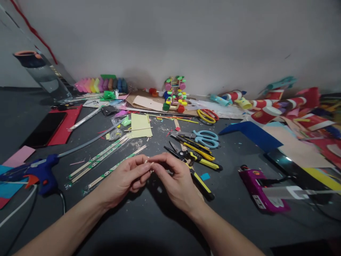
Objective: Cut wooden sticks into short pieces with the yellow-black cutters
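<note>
My left hand (134,174) and my right hand (176,176) meet above the dark table, thumbs and forefingers pinched together. Between the fingertips shows a small pale bit (151,164), too small and too covered to name. Left of my left hand lie chopsticks in clear and green wrappers (98,156). Just beyond and beside my right hand are yellow-and-black cutters (183,153), a yellow utility knife (198,148) and blue-handled scissors (205,138). A pale yellow sheet (141,125) with thin sticks on it lies farther back.
At the left are a blue glue gun (48,176), a phone (44,128) and a water bottle (46,76). A small model of sticks and coloured clay (176,94) stands by the wall. Paper cup crafts (269,103) and a purple power strip (262,192) sit right.
</note>
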The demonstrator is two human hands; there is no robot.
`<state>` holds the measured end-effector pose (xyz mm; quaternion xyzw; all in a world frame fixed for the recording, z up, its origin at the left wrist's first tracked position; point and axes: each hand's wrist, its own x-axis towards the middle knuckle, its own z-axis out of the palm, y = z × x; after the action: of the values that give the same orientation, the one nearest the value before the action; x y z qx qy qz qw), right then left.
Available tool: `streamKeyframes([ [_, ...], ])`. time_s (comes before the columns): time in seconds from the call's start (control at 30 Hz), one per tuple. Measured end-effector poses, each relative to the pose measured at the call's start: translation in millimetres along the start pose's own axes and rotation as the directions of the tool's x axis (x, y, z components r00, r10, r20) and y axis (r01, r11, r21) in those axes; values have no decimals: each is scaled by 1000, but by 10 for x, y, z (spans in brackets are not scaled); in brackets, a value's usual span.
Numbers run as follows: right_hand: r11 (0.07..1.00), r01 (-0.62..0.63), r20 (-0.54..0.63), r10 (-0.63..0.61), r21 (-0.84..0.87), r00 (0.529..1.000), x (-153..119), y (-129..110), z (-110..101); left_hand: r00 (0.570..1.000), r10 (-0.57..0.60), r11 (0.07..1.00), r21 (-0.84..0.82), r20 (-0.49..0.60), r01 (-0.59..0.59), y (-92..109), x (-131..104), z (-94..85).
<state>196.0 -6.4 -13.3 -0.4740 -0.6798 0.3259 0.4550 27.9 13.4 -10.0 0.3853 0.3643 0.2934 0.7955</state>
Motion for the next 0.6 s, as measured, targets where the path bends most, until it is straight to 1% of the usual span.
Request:
streamKeyframes([
  [0.07,993,26,-5,-27,-117,1000,11,-42,-135,999,12,1000,4,-36,-12,1,19,-12],
  [0.17,941,29,6,-29,-338,1000,59,-82,-487,996,9,1000,-13,-91,-11,-5,38,-29],
  [0.23,868,9,35,10,-496,999,127,-39,-756,993,1,1000,-15,-119,-3,-14,38,-39],
  [0.33,720,19,119,89,-694,989,286,162,-1061,992,-13,1000,14,-126,15,-29,30,-48],
  [0.4,644,76,225,152,-761,962,408,334,-1152,993,-17,999,37,-120,22,-40,29,-51],
  [0.5,580,181,370,225,-794,902,572,523,-1157,992,-2,997,80,-123,12,-55,32,-54],
  [0.57,557,226,422,252,-799,871,650,574,-1133,992,6,995,103,-130,7,-64,33,-58],
  [0.6,548,239,433,258,-802,863,674,581,-1126,991,5,994,108,-131,9,-67,32,-59],
])
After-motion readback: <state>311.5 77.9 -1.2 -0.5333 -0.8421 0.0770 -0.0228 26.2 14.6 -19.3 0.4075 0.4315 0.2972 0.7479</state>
